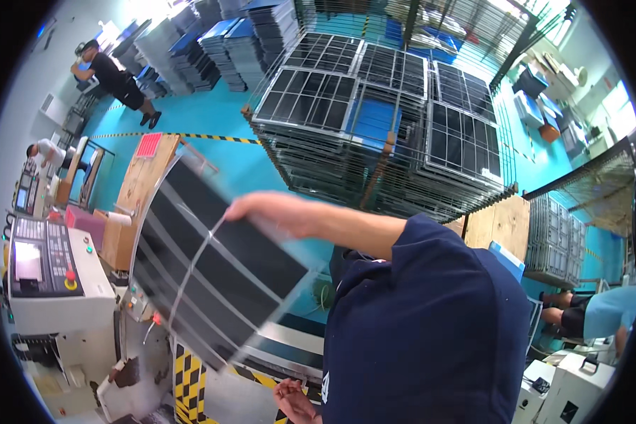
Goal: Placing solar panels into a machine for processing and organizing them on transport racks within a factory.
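My right hand (pixel 275 213) reaches across to the left and is closed on the edge of a large black panel (pixel 251 265). Pale grey strips cross the panel, with one bar running across them from the fingers. It hangs tilted in the air and is partly blurred, above a machine with yellow-and-black striped edging (pixel 189 381). My left hand (pixel 297 401) is low in the view near that machine, palm showing, fingers loosely curled and apart, with nothing in it. My navy sleeve and torso hide the area to the right.
A control console (pixel 60 265) with a screen and red button stands at left, near a wooden table (pixel 138 177). Behind are wire-caged stacks of similar framed panels (pixel 307 95). One person (pixel 116 78) stands far left, another (pixel 49 152) sits nearer, and a third (pixel 604 314) is at right.
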The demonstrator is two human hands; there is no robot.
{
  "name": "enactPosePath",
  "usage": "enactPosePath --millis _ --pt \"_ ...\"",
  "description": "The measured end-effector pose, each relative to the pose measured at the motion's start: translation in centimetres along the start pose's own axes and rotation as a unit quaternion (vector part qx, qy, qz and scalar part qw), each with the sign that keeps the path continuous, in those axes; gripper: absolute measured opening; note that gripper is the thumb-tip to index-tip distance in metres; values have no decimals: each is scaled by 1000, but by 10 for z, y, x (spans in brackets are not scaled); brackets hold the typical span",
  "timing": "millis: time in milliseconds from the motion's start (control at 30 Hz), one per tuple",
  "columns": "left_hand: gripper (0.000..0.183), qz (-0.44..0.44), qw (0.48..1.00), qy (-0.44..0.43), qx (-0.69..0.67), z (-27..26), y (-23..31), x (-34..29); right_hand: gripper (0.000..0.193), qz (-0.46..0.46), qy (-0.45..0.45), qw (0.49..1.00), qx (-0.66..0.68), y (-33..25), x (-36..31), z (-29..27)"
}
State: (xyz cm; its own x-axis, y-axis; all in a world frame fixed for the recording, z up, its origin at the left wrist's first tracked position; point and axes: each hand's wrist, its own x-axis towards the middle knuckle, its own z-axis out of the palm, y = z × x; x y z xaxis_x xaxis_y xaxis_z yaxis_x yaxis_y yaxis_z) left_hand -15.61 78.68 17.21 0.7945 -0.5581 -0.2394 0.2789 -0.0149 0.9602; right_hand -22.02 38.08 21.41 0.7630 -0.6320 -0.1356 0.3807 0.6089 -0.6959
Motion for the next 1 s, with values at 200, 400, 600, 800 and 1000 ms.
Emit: enactPosePath --millis 200,400,600,800,1000 --pt "47 -64 944 -237 -219 -42 -53 90 18 -152 81 979 109 -125 -13 -83" --pt "45 -58 952 -250 -166 79 -40 134 6 -334 124 930 89 -196 57 -252" --pt "48 -73 974 -149 -157 166 -74 150 9 -435 199 867 141 -248 128 -363" --pt "47 -91 974 -142 -151 247 -81 170 6 -490 92 831 247 -263 193 -468" --pt "46 -103 980 -113 -130 286 -87 168 9 -480 187 797 316 -271 224 -496"
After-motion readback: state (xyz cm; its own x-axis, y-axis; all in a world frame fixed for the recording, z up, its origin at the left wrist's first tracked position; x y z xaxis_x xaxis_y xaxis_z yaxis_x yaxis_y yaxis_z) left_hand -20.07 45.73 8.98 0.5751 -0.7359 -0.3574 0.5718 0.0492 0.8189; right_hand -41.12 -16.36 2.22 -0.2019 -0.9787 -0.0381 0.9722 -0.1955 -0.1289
